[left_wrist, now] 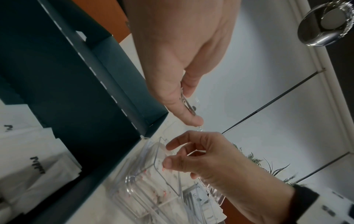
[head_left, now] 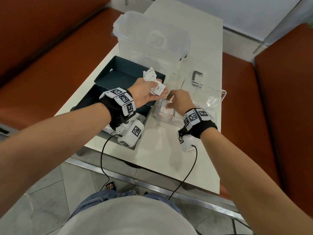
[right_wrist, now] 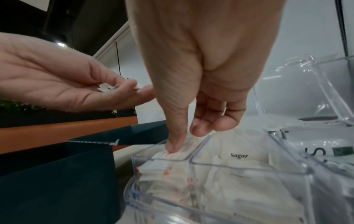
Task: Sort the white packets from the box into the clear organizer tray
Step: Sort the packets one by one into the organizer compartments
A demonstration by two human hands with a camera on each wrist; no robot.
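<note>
Left hand (head_left: 147, 92), palm up over the dark box (head_left: 118, 77), cups a bunch of white packets (head_left: 153, 82). Right hand (head_left: 179, 101) dips thumb and fingertip into the clear organizer tray (head_left: 166, 120), pinching a red-printed packet (right_wrist: 178, 153) in its left compartment.

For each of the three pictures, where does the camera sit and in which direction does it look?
Head: on the head, looking down at the table; both forearms, left hand, right hand.
Left wrist: under the left hand, looking along it at the dark box.
Right wrist: under the right hand, looking into the organizer tray.
Shared: both hands and the tray show in all three.
</note>
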